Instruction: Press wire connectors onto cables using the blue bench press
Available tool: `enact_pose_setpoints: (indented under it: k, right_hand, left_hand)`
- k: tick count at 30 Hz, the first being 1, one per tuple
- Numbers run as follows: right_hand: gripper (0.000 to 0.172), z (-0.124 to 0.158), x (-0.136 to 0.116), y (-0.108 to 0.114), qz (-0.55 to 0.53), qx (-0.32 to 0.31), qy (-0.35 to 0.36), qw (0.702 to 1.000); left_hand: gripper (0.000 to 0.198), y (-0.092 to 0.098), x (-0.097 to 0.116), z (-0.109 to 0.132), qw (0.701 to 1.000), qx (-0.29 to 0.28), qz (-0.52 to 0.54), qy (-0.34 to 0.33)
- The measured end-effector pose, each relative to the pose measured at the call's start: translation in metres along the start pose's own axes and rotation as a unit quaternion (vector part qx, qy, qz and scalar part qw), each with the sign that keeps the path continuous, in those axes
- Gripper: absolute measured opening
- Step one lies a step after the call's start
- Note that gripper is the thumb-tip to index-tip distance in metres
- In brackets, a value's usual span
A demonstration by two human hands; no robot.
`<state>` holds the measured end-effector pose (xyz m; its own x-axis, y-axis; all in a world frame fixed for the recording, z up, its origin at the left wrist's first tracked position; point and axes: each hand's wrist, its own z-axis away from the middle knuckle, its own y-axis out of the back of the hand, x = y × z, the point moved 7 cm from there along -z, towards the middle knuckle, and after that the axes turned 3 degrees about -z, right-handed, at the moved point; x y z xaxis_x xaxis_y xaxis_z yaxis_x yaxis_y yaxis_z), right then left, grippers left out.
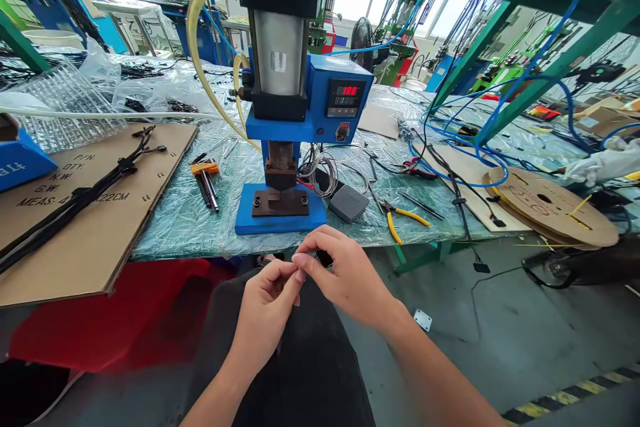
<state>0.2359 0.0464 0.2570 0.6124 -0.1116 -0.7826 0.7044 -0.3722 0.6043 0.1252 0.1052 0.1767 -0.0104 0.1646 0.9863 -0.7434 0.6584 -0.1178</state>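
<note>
My left hand (pixel 267 310) and my right hand (pixel 345 273) meet at the fingertips above my lap, just in front of the table edge. Both have thumb and fingers pinched together. Whatever lies between the fingertips is too small or hidden to make out. Beyond them stands a blue press (pixel 280 221) with a dark metal block on its base and a lit red display (pixel 349 91). A grey foot pedal (pixel 349 203) and coiled grey cable (pixel 320 170) lie to its right.
Yellow-handled pliers (pixel 395 220) lie near the front edge, right of the press. Hex keys in an orange holder (pixel 205 170) lie left. Cardboard (pixel 95 213) carries black cable harnesses (pixel 100 187). A cardboard reel (pixel 555 203) sits at the right.
</note>
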Motion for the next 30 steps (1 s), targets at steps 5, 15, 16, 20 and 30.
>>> enact_pose_setpoints:
  k: [5, 15, 16, 20, 30]
  right_hand:
    - [0.018, -0.002, 0.015, -0.007, -0.087, -0.009, -0.05, 0.995]
    - [0.028, 0.002, 0.035, -0.015, -0.143, -0.002, -0.105, 0.984]
    - [0.027, 0.002, 0.035, -0.016, -0.139, -0.005, -0.101, 0.985]
    - [0.017, 0.002, 0.028, -0.015, -0.136, -0.015, -0.059, 0.989]
    - [0.017, -0.005, 0.023, -0.013, -0.101, -0.023, -0.044, 0.994]
  left_hand:
    - [0.029, 0.002, 0.001, 0.0, 1.0, 0.02, 0.003, 0.008]
    - [0.027, 0.007, -0.001, -0.001, 0.997, 0.069, 0.029, 0.006]
    - [0.027, 0.007, -0.002, -0.001, 0.997, 0.068, 0.03, 0.006]
    - [0.029, 0.005, -0.004, -0.002, 0.998, 0.053, 0.016, 0.008]
    - [0.027, 0.006, 0.001, -0.001, 0.996, 0.022, -0.081, -0.013]
